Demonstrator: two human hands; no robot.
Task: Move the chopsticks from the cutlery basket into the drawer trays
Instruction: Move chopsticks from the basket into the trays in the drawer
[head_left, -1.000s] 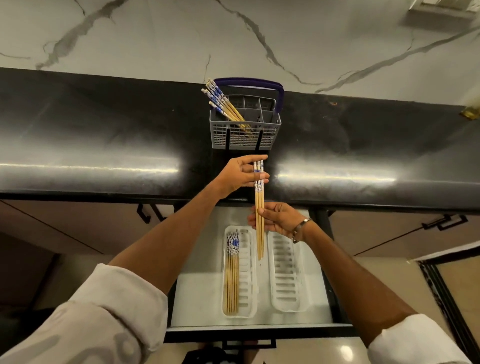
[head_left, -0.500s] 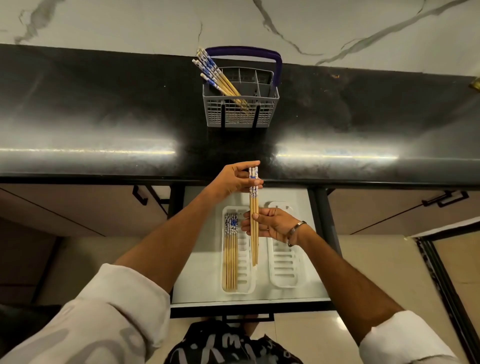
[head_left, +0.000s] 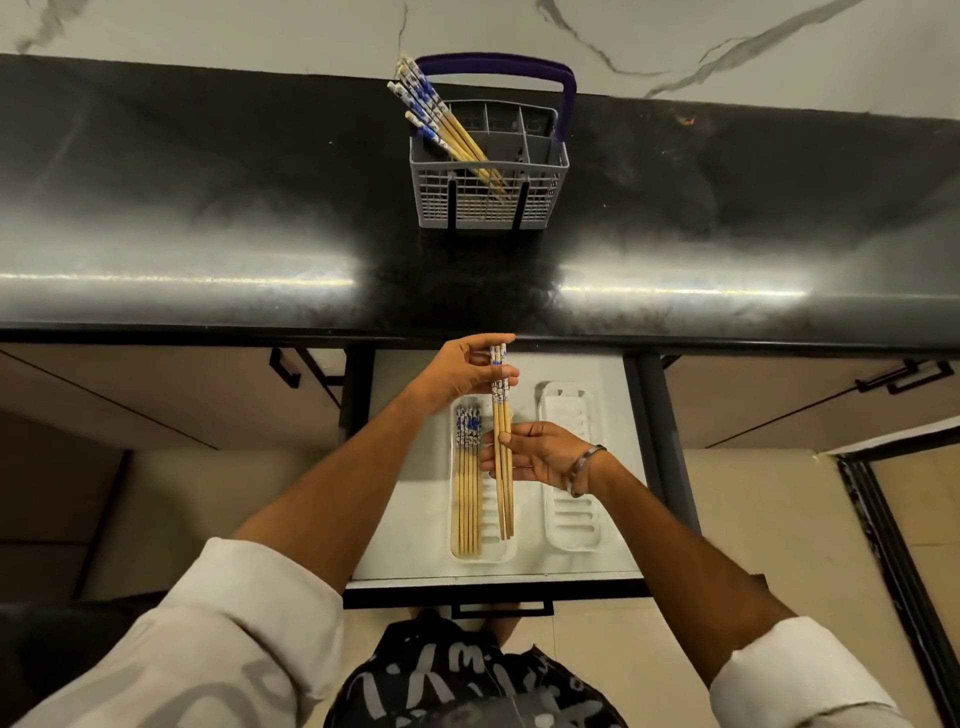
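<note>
Lowered since earlier: held chopsticks (head_left: 502, 441), my left hand (head_left: 462, 370) pinching patterned tops, right hand (head_left: 540, 453) gripping mid-shaft, above left drawer tray (head_left: 496, 555). Light, stiff, slippery; judged best held bundled mid-length. More waited in cutlery basket (head_left: 488, 200).

I was working in a home kitchen, identified by the black stone countertop (head_left: 208, 218), the marble-veined wall (head_left: 260, 26), a cutlery basket (head_left: 488, 182), base cabinets with black handles (head_left: 284, 368), and an open drawer (head_left: 415, 519) fitted with white trays (head_left: 569, 467).
</note>
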